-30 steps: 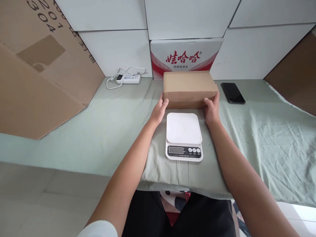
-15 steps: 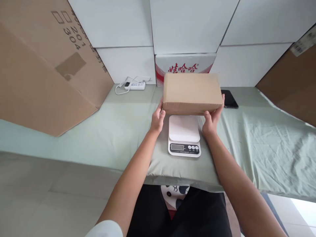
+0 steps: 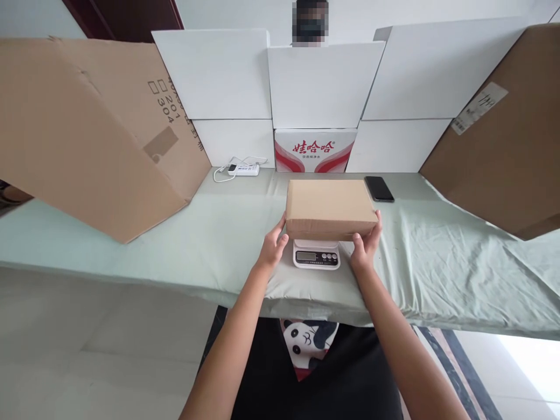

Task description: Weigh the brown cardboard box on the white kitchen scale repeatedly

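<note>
A brown cardboard box (image 3: 331,201) is held level between both my hands. My left hand (image 3: 273,245) grips its left end, thumb toward the near side. At the right end, my right hand (image 3: 368,242) grips it, with the thumb on the front face and fingers round the side. Just below is a white kitchen scale (image 3: 317,256); its display and buttons show, while the box hides most of its weighing plate. Whether the box touches the plate I cannot tell.
A black phone (image 3: 379,189) lies right of the box on the green cloth (image 3: 196,256). A white power strip (image 3: 244,170) with its cord lies back left. White boxes (image 3: 324,87) line the back, one printed in red. Large cardboard sheets (image 3: 109,134) flank the sides. A person's head (image 3: 310,22) shows behind.
My hands have lowered the cardboard box over the scale, covering most of its plate. The view has tilted up, bringing the tops of the white boxes and a person's head into sight.
</note>
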Demonstrator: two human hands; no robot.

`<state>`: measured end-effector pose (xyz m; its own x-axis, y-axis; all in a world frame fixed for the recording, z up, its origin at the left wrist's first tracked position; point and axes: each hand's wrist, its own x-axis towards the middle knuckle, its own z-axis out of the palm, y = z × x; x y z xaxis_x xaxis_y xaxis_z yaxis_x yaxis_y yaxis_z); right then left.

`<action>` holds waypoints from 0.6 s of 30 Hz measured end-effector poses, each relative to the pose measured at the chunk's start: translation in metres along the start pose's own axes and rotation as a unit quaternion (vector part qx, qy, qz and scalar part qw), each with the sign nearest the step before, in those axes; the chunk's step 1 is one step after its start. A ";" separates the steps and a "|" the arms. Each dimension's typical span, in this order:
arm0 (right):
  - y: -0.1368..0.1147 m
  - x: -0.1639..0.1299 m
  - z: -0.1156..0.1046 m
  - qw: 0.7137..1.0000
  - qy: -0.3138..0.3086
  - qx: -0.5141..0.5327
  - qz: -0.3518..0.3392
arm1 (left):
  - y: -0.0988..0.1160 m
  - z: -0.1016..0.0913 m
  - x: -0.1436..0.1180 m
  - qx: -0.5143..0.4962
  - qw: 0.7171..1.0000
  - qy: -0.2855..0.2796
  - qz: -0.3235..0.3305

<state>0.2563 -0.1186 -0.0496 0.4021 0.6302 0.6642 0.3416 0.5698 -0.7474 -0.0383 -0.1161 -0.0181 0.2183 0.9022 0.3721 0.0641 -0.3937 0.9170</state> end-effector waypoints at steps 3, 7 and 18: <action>-0.005 0.002 0.003 1.000 -0.002 -0.003 -0.010 | -0.005 0.001 0.002 -0.011 1.000 0.006 0.000; -0.015 0.002 0.005 1.000 0.012 -0.013 -0.013 | -0.014 0.001 0.003 -0.011 1.000 0.022 -0.001; -0.038 0.002 0.009 0.998 -0.040 -0.006 0.053 | -0.002 0.002 0.003 -0.033 0.999 0.013 -0.037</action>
<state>0.2369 -0.1342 -0.0198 0.3680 0.7260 0.5809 0.3107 0.4928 -0.8128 -0.0362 -0.1124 -0.0193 0.1895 0.9329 0.3064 0.0154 -0.3148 0.9490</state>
